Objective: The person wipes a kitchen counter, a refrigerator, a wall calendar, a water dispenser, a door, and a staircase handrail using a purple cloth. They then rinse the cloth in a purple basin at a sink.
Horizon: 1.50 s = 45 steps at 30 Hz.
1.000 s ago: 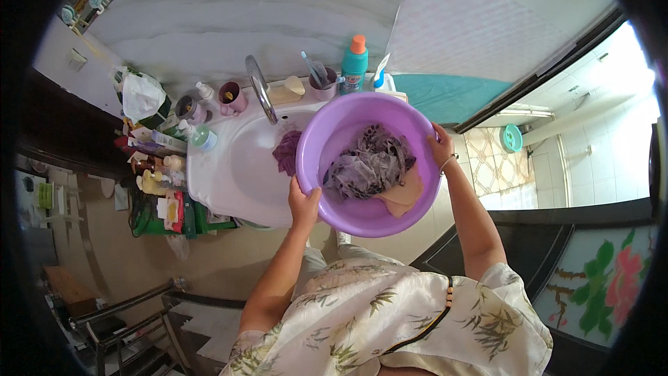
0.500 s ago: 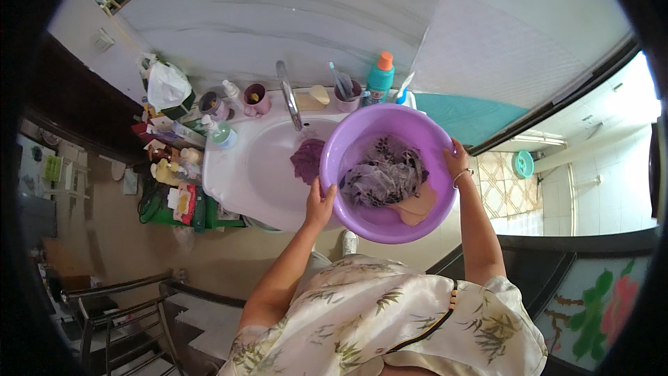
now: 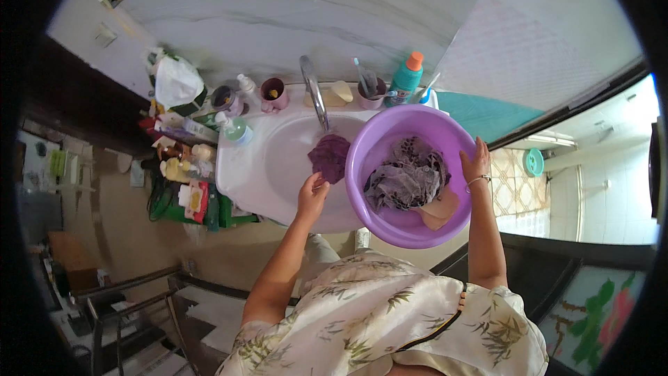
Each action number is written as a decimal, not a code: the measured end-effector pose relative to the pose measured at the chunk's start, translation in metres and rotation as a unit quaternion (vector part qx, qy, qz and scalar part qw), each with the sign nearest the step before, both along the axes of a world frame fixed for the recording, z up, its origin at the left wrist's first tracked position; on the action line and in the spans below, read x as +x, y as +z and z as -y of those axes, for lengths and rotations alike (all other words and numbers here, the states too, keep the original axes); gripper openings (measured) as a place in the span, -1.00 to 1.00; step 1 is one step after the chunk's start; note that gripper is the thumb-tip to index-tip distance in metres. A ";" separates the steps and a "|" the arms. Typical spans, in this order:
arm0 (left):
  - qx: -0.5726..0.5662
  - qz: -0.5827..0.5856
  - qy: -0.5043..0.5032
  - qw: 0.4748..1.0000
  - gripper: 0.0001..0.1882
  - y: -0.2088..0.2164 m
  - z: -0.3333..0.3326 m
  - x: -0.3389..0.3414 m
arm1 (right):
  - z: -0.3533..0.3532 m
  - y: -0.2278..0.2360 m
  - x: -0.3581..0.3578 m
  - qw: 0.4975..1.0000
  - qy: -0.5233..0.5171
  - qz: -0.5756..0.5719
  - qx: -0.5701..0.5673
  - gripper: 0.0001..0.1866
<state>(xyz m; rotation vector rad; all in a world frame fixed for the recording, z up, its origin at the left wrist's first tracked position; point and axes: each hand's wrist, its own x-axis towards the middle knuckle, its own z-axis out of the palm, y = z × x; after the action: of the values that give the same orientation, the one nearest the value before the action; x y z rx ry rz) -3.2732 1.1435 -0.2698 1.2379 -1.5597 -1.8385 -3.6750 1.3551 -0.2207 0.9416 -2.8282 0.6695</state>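
A round purple basin (image 3: 357,195) rests over the right part of the white sink (image 3: 240,157). Inside it lies a bunched grey-and-black patterned garment (image 3: 407,179), with a beige piece (image 3: 440,210) at its near right side. My right hand (image 3: 476,161) holds the basin's right rim, thumb on the rim and fingers along the outside. Left of the basin, my left hand (image 3: 313,195) is off the rim with loosely bent fingers and nothing in them. Just beyond its fingertips a crumpled dark purple cloth (image 3: 329,158) lies in the sink, below the tap (image 3: 314,90).
Along the sink's back stand a pink mug (image 3: 274,95), a toothbrush cup (image 3: 371,92) and a teal bottle with an orange cap (image 3: 406,80). A pump bottle (image 3: 238,130) is at the left edge. Cluttered bottles and boxes (image 3: 188,167) stand further left. A metal railing (image 3: 132,285) is lower left.
My left hand has let go of the basin's left rim and moved a little left, close to the purple cloth. My right hand stays on the right rim. The view has shifted slightly.
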 end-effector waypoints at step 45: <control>0.008 0.026 0.219 0.975 -0.42 0.056 -0.021 0.188 | 0.039 -0.020 0.231 0.684 0.067 0.701 -0.193 -0.53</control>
<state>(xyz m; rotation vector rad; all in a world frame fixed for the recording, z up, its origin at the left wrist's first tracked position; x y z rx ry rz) -3.0850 1.1650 -0.2142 1.5048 -1.1758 -1.5442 -3.4444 1.3157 -0.2410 0.5901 -3.1927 2.9148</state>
